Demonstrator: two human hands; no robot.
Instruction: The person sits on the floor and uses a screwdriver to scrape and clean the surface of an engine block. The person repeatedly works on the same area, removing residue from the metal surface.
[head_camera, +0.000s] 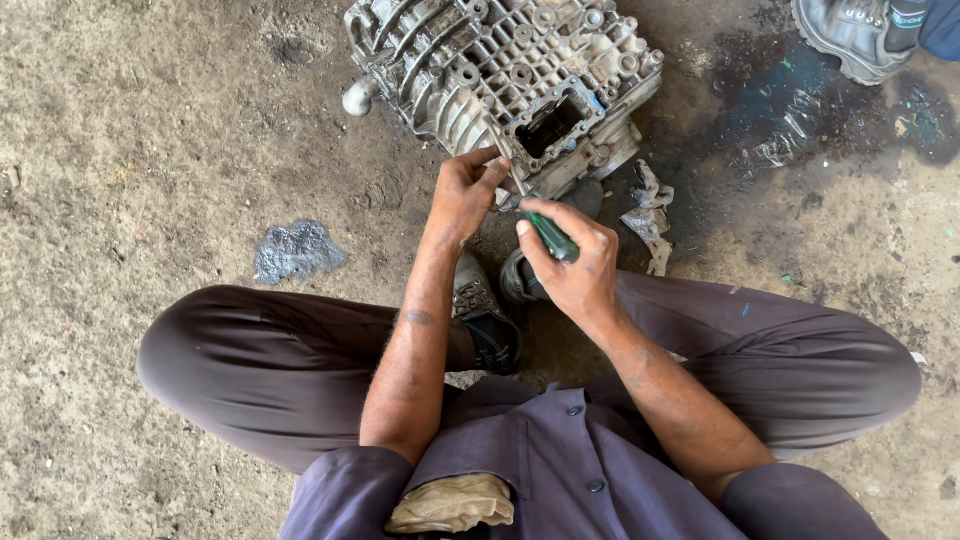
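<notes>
Rag, hands, screwdriver, casing

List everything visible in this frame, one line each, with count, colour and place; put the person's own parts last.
Metal casting: one, grey, ribbed, on the ground at top centre.
Screwdriver: one, green handle, shaft reaching to the casting's near edge.
Crumpled scrap: one, grey-blue, on the ground at left.
Torn pale scraps: a few, whitish, right of the casting.
Dark stain: one, black, on the ground at upper right.
Another person's shoe: one, grey, top right corner.
Cloth: one, tan, in the lap.
Shoes: two, dark, below the casting.
Left hand: at the casting's edge, fingers by the shaft.
Right hand: gripping the handle.
</notes>
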